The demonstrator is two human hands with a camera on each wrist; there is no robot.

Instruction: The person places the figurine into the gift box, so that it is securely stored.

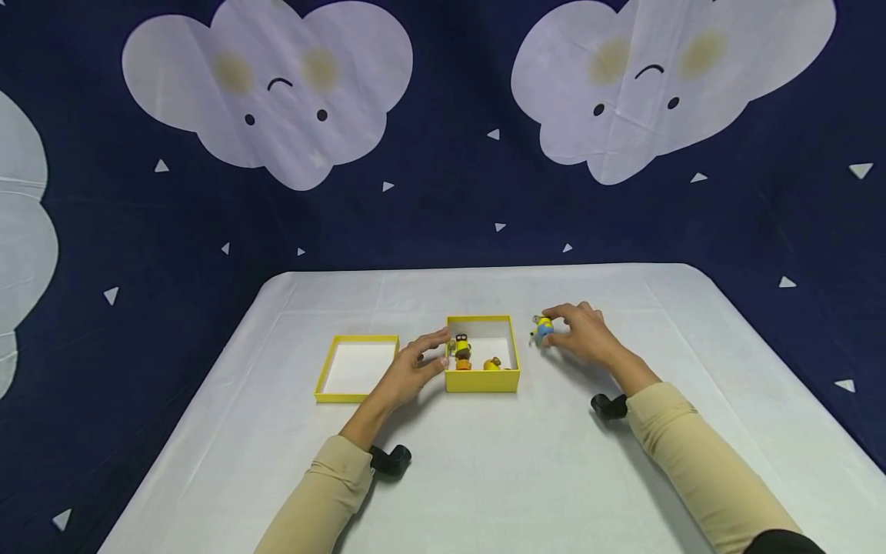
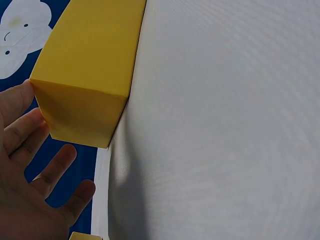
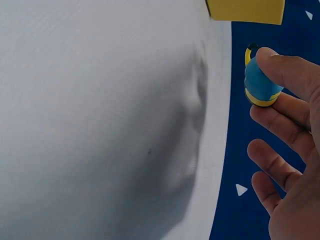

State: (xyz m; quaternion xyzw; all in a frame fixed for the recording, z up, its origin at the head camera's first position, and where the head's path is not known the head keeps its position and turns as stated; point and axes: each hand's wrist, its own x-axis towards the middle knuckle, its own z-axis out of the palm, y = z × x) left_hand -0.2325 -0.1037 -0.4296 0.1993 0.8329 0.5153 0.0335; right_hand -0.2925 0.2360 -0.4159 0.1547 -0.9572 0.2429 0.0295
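In the head view my right hand (image 1: 587,335) pinches a small yellow-and-blue Minion figure (image 1: 544,327) between thumb and fingers, to the right of an open yellow box (image 1: 482,382). The right wrist view shows the thumb on the figure's blue part (image 3: 261,82), with the other fingers (image 3: 272,162) spread below. My left hand (image 1: 407,378) is at the box's left wall, fingers loosely extended, fingertips at its edge. Inside the box are a brown-and-yellow figure (image 1: 461,346), an orange piece (image 1: 463,365) and a yellow figure (image 1: 492,364), partly hidden by the front wall.
A shallow yellow-rimmed box lid (image 1: 339,397) lies left of the box, partly behind my left hand. White cloth covers the table (image 1: 484,477). Behind the table hangs a dark blue curtain (image 1: 443,215) with clouds. Black wrist cameras (image 1: 392,460) sit at both sleeves.
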